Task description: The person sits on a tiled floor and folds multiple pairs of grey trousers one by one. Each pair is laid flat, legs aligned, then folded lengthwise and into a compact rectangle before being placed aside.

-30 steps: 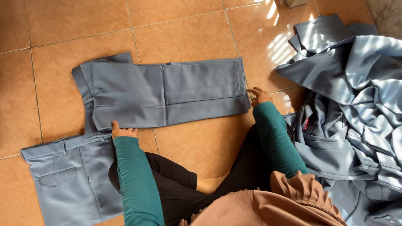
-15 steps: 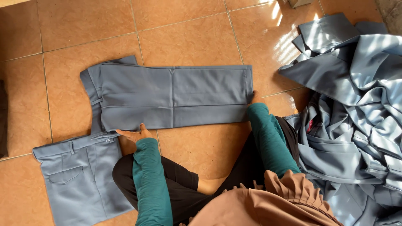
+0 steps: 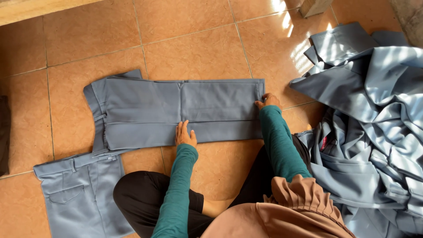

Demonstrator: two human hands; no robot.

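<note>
The person is smoothing a grey folded pair of trousers (image 3: 176, 112) lying flat on the tiled floor (image 3: 194, 48) at mid-frame: the left hand (image 3: 185, 134) is pressing open-palmed on its lower edge, while the right hand (image 3: 267, 101) is pinching its right end. Judging by this, they are mid-fold, and the next fold calls for keeping the edges aligned.

A small red label (image 3: 324, 143) shows at three o'clock, tucked in the grey garment pile (image 3: 374, 123).
</note>
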